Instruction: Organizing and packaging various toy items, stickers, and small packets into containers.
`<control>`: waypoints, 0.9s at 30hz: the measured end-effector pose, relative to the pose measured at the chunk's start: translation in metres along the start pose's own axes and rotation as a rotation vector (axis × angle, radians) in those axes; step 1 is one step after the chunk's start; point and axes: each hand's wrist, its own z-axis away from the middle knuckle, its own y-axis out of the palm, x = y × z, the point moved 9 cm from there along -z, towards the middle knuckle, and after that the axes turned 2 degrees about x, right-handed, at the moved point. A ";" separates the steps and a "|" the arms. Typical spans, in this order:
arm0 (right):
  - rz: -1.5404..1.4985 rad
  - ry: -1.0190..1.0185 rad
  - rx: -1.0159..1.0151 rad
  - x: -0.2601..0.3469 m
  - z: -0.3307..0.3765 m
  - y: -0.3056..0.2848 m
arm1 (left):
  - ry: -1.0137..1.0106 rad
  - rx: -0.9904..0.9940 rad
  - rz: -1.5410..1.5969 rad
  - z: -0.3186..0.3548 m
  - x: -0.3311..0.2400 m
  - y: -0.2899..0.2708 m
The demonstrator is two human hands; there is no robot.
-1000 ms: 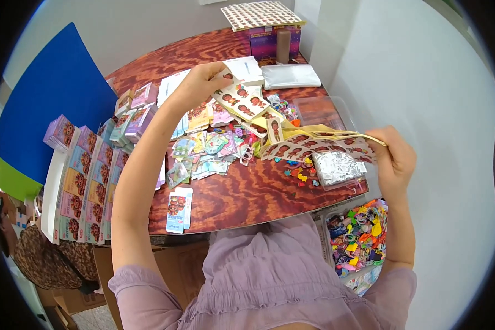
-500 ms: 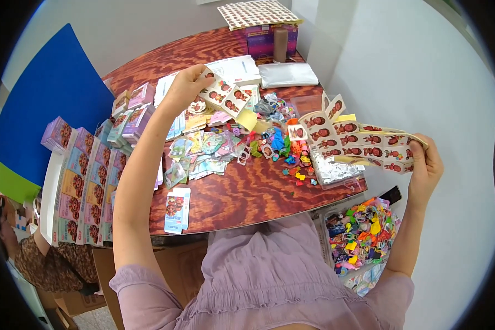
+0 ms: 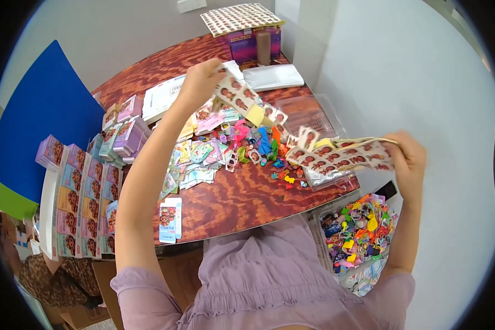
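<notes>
My left hand [image 3: 202, 82], raised over the far middle of the table, pinches a small strip of printed stickers [image 3: 236, 93] with cartoon faces. Off to the right, my right hand [image 3: 408, 158] grips the end of a larger folded stack of sticker sheets [image 3: 346, 156], slightly blurred. Loose sticker pieces fan out at its left end, and pale yellow backing shows on both. Beneath and between the hands lies a heap of small colourful plastic trinkets [image 3: 265, 144]. Silver foil packets [image 3: 324, 177] lie partly hidden under the larger sheets.
Stacked small printed boxes [image 3: 80, 198] stand at the left by a blue panel [image 3: 44, 126]. Flat packets [image 3: 198, 165] lie mid-table; a flat carton [image 3: 170, 219] lies near the front edge. A bin of trinkets [image 3: 357, 231] sits lower right. Another person [image 3: 55, 278] is at lower left.
The sticker strip in my left hand and the stack in my right hand have come nearer each other; my right hand has shifted left. The view has tilted slightly.
</notes>
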 end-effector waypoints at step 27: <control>0.032 -0.284 0.142 0.005 -0.109 0.099 | -0.027 0.714 0.650 0.018 -0.141 0.146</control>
